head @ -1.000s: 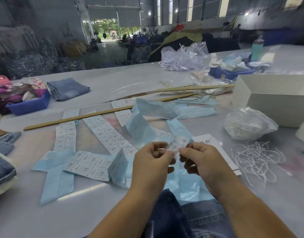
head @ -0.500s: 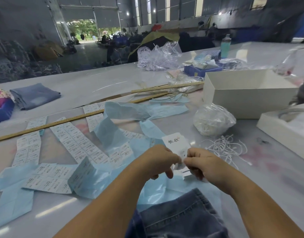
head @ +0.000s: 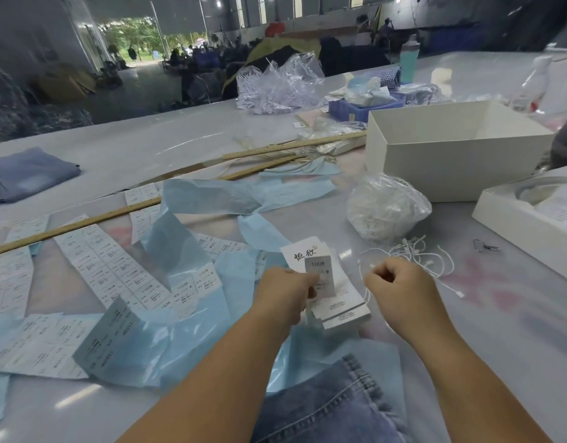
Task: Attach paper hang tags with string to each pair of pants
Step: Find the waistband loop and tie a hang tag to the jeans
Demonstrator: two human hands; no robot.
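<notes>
Hang tags [head: 335,292]: a small stack lies on the worktop [head: 515,330] at centre, top card printed, with a grey size sticker marked 1103 on it. No string runs through any tag that I can see.

Left hand [head: 283,297]: fingers curled, pinching the left edge of the stack.

Right hand [head: 400,286]: clenched, just beside the stack at 3 o'clock; a thin white string [head: 363,282] seems to run from the fist, but whether it is gripped I cannot tell.

Loose strings [head: 413,254] lie at 1 o'clock of the tags; a clear bag [head: 387,207] holding more sits beyond them.

Pants [head: 327,407]: one denim pair at 6 o'clock, near edge, no tag on the visible part.

Sticker sheets [head: 103,266] on blue backing at 9 o'clock.

Judgement: early stage. Tag labelled; threading and tying onto the pants remain.
</notes>
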